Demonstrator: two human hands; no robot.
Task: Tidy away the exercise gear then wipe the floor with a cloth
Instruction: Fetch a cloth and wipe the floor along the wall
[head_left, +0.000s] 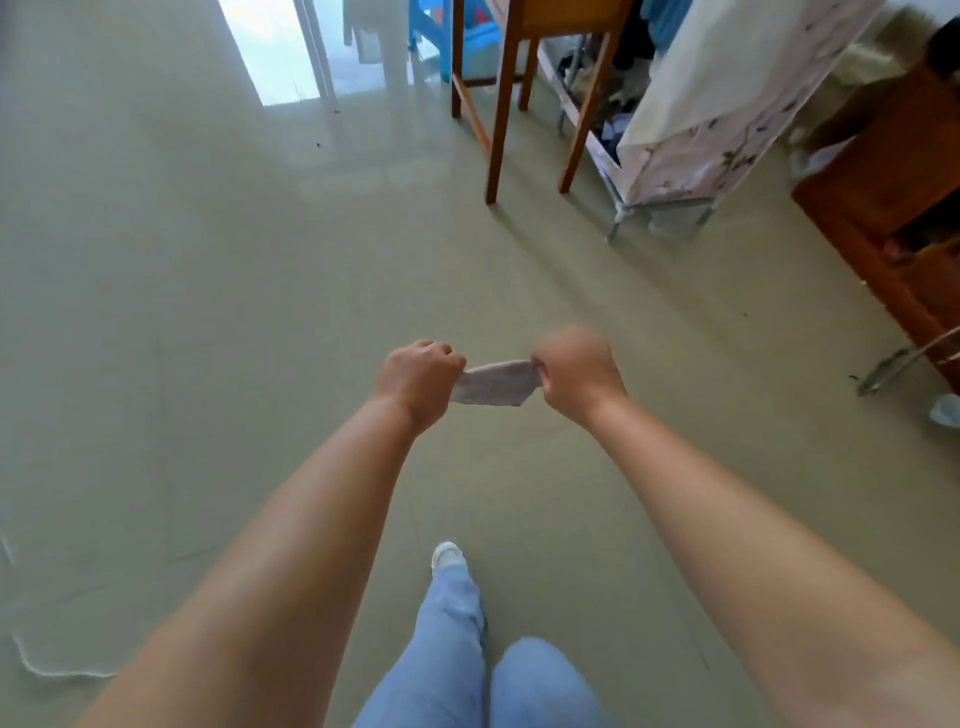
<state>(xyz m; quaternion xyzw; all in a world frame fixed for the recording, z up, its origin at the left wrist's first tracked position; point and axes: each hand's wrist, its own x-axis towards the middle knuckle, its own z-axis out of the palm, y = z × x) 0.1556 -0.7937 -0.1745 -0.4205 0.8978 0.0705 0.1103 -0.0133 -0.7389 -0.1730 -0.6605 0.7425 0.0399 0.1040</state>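
Pale grey-white cloth (496, 383) is stretched between my two fists, held out in front of me above the glossy beige floor (208, 312). Its ends vanish inside my palms, and any print on it is too blurred to read. My left hand (418, 382) is curled tight round one end; my right hand (576, 371), smeared by motion, grips the other, fingers hidden under the knuckles. Wooden table legs (501, 119) and a floral fabric wardrobe (691, 130) are cut off at the top edge.
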